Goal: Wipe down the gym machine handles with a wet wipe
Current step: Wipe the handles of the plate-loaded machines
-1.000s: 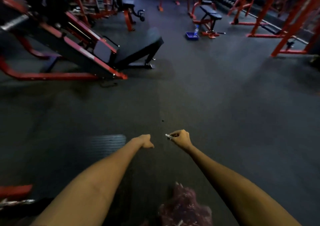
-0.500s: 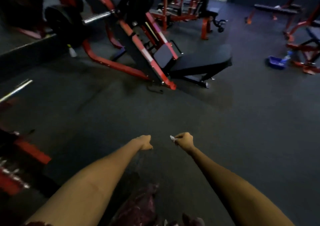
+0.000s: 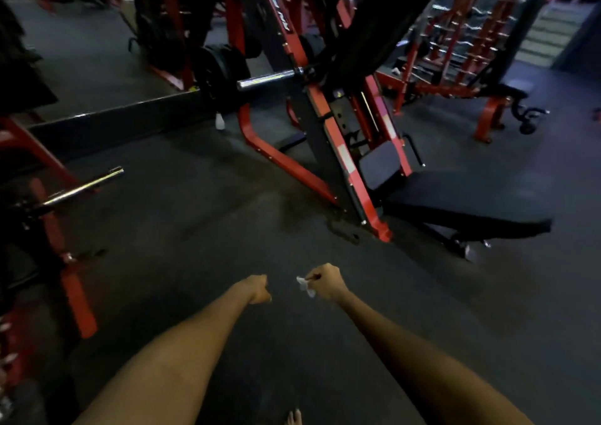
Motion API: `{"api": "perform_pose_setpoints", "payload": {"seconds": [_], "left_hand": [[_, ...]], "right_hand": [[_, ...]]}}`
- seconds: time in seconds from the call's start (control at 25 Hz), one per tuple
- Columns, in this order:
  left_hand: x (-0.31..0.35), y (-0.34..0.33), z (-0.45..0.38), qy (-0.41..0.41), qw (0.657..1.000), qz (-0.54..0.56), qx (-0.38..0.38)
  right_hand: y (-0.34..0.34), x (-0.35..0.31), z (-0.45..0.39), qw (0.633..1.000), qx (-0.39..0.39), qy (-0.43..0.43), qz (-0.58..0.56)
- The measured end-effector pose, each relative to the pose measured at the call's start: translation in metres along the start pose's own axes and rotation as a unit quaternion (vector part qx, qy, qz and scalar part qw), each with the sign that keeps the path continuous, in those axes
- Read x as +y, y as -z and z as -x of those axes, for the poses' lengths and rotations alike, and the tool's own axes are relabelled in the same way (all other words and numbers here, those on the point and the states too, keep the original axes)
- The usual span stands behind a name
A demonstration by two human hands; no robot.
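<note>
Small crumpled white wet wipe [image 3: 305,285] at lower centre of frame, pinched in your right hand [image 3: 326,282]. Your left hand [image 3: 258,289] just beside, curled into fist, holding nothing. Red-and-black steel gym machine [image 3: 328,125] upper centre, well apart.

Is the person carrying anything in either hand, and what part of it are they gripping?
The right hand pinches a small white wet wipe by one end; the rest hangs out loose. The left hand is a closed fist with nothing visible in it.
</note>
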State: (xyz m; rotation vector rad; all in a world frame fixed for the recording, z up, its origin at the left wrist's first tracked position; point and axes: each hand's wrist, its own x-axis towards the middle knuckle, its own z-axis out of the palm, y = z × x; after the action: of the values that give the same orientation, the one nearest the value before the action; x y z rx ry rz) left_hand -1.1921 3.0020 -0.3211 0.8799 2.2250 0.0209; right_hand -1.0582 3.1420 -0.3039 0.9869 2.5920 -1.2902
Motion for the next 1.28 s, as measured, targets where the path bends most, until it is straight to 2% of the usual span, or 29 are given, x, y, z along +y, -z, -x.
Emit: {"api": "perform_pose_setpoints", "payload": {"seconds": [0.08,0.2,0.4,0.56,0.72,0.88,1.04,1.28], "left_hand": [[-0.001,0.029,-0.026,0.015,0.999,0.036,0.019],[-0.017,0.060,-0.053,0.042,0.998,0.046,0.026],[-0.078,0.128,-0.115,0.131,0.983,0.110,0.061],[-0.128,0.185,-0.156,0.195,0.961,0.170,0.096],[-0.176,0.235,-0.171,0.264,0.921,0.242,0.152],[-0.222,0.257,-0.175,0.328,0.889,0.274,0.164],[-0.285,0.282,-0.193,0.368,0.868,0.291,0.165],[-0.393,0.360,-0.218,0.379,0.838,0.303,0.249]], "right_hand": [[0.013,-0.016,-0.049,1.000,0.000,0.031,-0.003],[0.011,-0.036,-0.103,0.997,-0.042,0.053,0.040],[0.007,-0.097,-0.228,0.985,-0.100,0.113,0.081],[0.004,-0.172,-0.322,0.964,-0.142,0.197,0.110],[-0.017,-0.264,-0.404,0.916,-0.205,0.291,0.185],[-0.058,-0.335,-0.440,0.880,-0.241,0.372,0.174],[-0.101,-0.402,-0.479,0.858,-0.303,0.389,0.143],[-0.157,-0.523,-0.549,0.829,-0.324,0.435,0.137]]}}
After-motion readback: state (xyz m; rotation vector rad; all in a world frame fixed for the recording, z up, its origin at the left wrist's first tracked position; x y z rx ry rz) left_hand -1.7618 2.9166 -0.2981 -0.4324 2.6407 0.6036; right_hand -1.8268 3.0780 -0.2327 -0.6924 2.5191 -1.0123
